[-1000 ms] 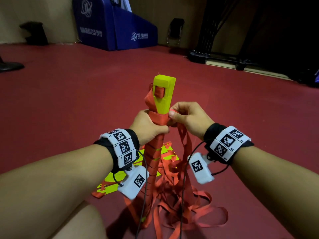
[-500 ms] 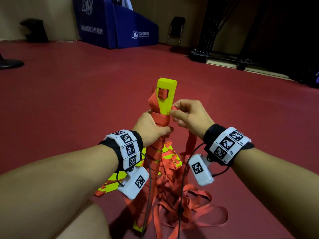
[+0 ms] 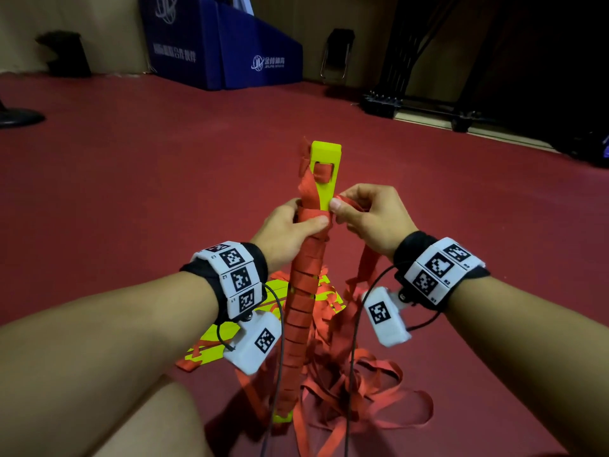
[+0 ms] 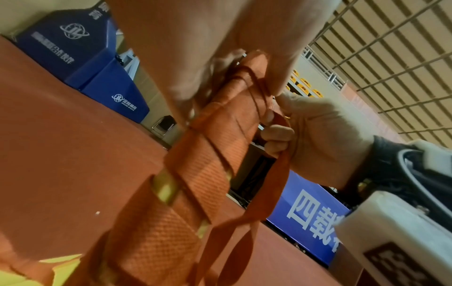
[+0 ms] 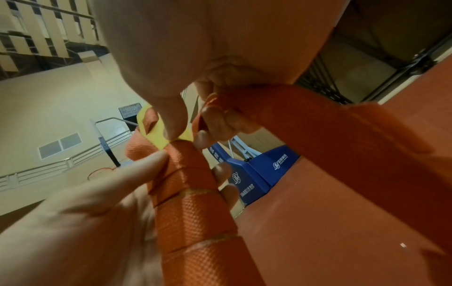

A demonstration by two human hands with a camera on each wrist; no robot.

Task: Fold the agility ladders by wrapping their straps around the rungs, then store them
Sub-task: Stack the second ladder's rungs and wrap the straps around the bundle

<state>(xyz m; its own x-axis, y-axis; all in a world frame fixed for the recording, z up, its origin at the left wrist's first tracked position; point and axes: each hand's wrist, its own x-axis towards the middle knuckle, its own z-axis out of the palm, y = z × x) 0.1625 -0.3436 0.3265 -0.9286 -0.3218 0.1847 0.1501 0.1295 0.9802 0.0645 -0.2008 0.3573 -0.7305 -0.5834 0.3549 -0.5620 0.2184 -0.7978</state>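
Note:
A bundle of yellow ladder rungs (image 3: 324, 166) stands upright on the floor, wound with orange strap (image 3: 301, 301) along most of its length. My left hand (image 3: 290, 225) grips the wrapped bundle near its top, thumb across the wraps. Just right of it, my right hand (image 3: 362, 212) pinches the loose orange strap (image 5: 318, 123) against the rung edge. The strap (image 4: 274, 183) hangs down from that hand. In the right wrist view my thumb (image 5: 171, 120) presses on the yellow rung above the top wrap.
Loose orange strap (image 3: 362, 400) lies tangled on the red floor round the bundle's foot. More yellow rungs (image 3: 217, 338) lie flat behind my left wrist. Blue padded base (image 3: 224, 51), a folding chair (image 3: 336, 54) and dark metal frames (image 3: 428, 103) stand far back.
My right hand has come round the bundle with the strap and now pinches it at the rung's right edge. The left hand keeps its grip; the bundle stands a little straighter.

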